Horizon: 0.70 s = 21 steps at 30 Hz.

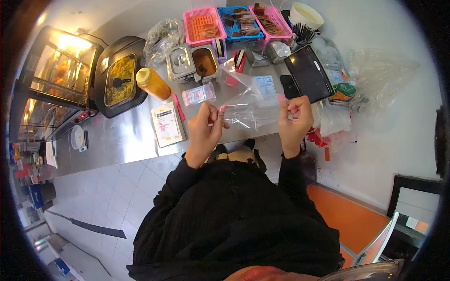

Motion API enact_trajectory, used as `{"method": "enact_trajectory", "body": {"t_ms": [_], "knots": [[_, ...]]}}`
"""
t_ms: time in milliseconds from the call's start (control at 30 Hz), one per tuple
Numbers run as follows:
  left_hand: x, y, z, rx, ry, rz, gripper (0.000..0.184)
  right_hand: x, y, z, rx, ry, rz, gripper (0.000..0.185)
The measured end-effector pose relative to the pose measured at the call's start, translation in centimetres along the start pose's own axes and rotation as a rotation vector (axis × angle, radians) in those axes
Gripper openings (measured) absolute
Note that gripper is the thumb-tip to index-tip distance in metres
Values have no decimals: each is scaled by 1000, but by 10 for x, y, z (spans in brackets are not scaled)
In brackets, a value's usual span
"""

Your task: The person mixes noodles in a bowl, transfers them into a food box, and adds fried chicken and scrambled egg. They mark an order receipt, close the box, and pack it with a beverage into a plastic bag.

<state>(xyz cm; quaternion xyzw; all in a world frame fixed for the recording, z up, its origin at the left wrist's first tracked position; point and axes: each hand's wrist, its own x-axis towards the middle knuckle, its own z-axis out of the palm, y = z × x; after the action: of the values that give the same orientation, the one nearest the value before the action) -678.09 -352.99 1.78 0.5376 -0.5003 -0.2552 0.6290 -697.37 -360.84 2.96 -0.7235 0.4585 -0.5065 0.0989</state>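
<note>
A clear plastic bag is stretched between my two hands above the front edge of the steel counter. My left hand pinches its left side, fingers curled. On the other side, my right hand grips the bag with fingers closed. Through and behind the film I see a blue-and-white label. Just beyond my left hand lies a small printed packet. A pink pen or cutter and a printed notepad are to the left of that hand.
At the back stand a pink basket, a blue basket and steel containers. Leftward are a sauce bottle, a food-filled warmer and a lit display case. A black tablet and plastic bags sit right.
</note>
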Motion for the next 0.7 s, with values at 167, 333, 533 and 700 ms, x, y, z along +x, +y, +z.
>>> {"method": "enact_trajectory", "body": {"t_ms": [167,333,533,700], "knots": [[12,9,5,-206,48,-60,17,-3,-31,8,632,-11,400,20],[11,11,6,-497,-88,-350,24,-7,-32,9,745,-221,500,26],[11,3,7,-458,-171,-405,15,-10,-27,9,692,-225,443,21],[6,-8,5,-394,-119,-322,7,-24,-12,20,656,-266,320,19]]}}
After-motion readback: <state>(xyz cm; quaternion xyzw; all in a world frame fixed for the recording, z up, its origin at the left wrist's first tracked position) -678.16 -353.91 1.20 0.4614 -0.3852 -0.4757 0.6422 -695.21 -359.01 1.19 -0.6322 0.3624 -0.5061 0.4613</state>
